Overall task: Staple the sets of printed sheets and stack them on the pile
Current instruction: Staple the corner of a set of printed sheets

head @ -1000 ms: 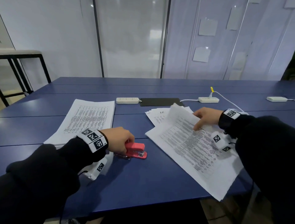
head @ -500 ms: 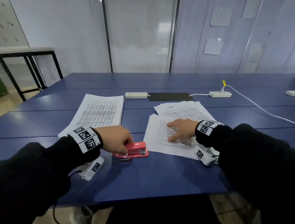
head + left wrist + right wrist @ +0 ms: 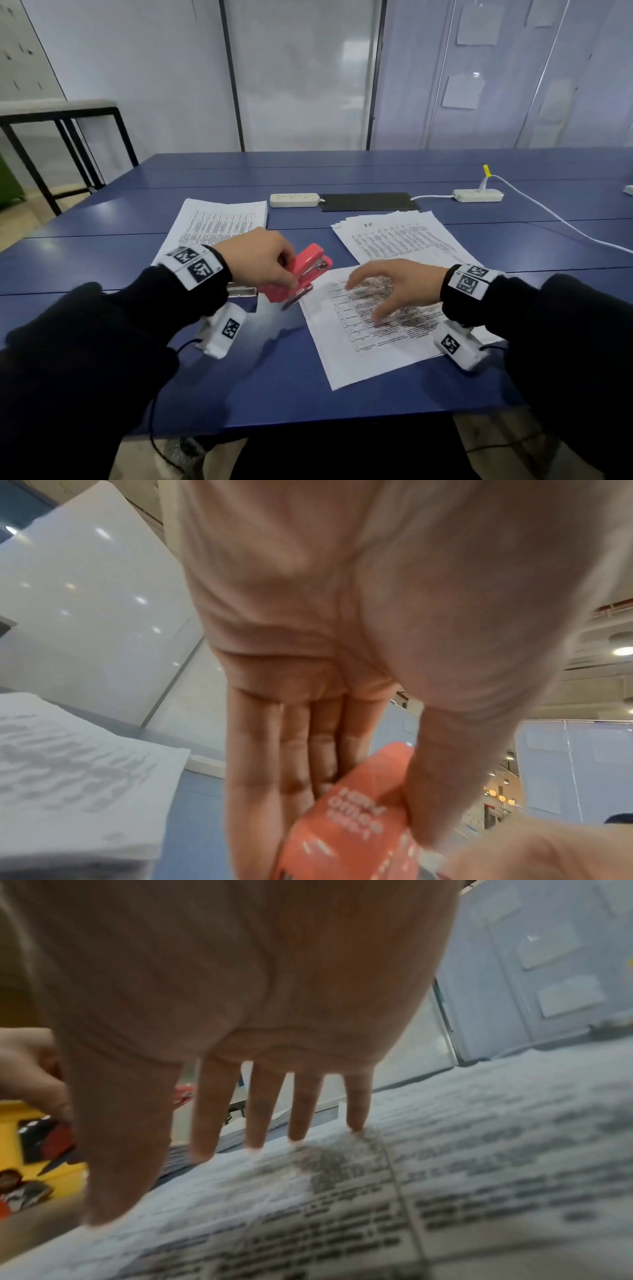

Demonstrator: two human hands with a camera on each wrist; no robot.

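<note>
Stapler (image 3: 299, 274) lifted off table (image 3: 274, 377) since earlier — left hand (image 3: 255, 260) holding it

Stapler (image 3: 298, 274): your left hand (image 3: 257, 260) covers its rear half; in your left wrist view the lower edge cuts it off and its white lettering is smeared.
Set of sheets (image 3: 359, 339): your right hand (image 3: 394, 287) hides part of the print; the text is too blurred to read in any view.
Right fingertips (image 3: 356, 1123): motion blur; you cannot tell whether all of them touch the paper.
Pile (image 3: 219, 222): its near corner sits behind your left wrist.
Clear object (image 3: 241, 291) at your left wrist: mostly hidden, unidentifiable.
Far right edge of the table (image 3: 274, 377): a white item is cut off.
</note>
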